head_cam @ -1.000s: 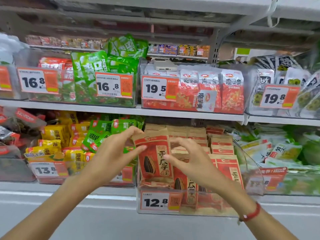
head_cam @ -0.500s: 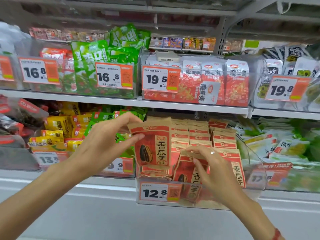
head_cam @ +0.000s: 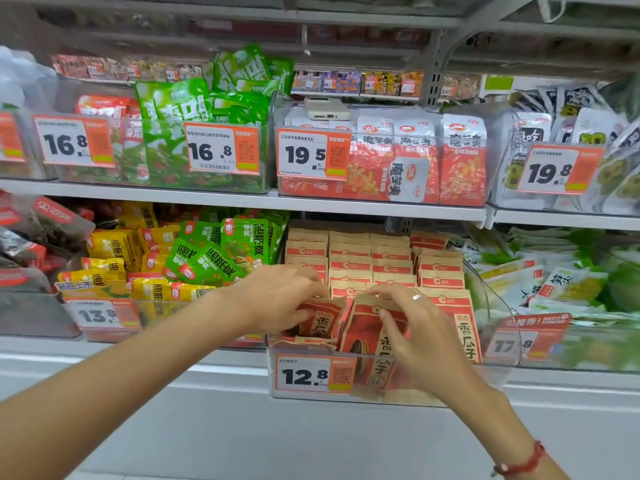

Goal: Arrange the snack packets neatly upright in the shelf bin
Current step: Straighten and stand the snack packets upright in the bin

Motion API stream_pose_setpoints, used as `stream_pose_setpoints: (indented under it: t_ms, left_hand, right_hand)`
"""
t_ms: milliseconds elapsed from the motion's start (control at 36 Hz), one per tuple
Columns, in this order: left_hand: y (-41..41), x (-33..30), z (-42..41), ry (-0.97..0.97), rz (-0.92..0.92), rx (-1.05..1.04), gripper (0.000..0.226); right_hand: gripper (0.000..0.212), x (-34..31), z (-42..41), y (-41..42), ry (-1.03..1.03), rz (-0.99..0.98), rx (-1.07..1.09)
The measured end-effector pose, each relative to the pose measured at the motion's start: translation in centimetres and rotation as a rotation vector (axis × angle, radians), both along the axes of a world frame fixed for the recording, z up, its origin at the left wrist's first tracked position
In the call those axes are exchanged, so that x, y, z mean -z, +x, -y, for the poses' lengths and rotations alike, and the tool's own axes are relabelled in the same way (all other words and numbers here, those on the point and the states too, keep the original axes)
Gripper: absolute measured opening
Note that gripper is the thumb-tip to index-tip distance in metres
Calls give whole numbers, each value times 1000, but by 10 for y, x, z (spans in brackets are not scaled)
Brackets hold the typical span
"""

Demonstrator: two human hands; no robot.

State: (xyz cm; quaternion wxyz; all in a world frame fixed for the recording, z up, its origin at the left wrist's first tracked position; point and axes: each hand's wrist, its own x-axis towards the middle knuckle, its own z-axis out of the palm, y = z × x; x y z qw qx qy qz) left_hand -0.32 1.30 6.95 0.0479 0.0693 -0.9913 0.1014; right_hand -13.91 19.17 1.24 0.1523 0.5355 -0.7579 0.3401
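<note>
Your left hand (head_cam: 277,299) sits at the middle of the frame with its fingers curled around the top of a tilted sunflower-seed packet (head_cam: 320,318), pinching it at the front left of the clear shelf bin (head_cam: 498,327). Your right hand (head_cam: 412,327), just right of centre, has thumb and fingers closed on the top edge of a second packet (head_cam: 367,337) that leans against the bin's front wall. A ring shows on one finger and a red bracelet (head_cam: 519,462) circles that wrist at lower right. Behind both hands, rows of brown packets (head_cam: 370,258) stand upright in the bin. A price tag reading 12.8 (head_cam: 311,375) is fixed to the bin front. In the upper middle, a phone (head_cam: 325,109) lies on top of packets in the bin marked 19.5.
</note>
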Motion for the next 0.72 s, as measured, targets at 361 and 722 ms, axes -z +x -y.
stream_pose_setpoints:
  t_ms: [361, 722]
  left_hand:
    - [-17, -2, 6, 122, 277, -45, 8]
    - [-52, 0, 40, 76, -14, -244, 53]
  right_hand:
    - [35, 2, 4, -2, -1, 12, -32]
    - [37, 5, 10, -1, -29, 2, -61]
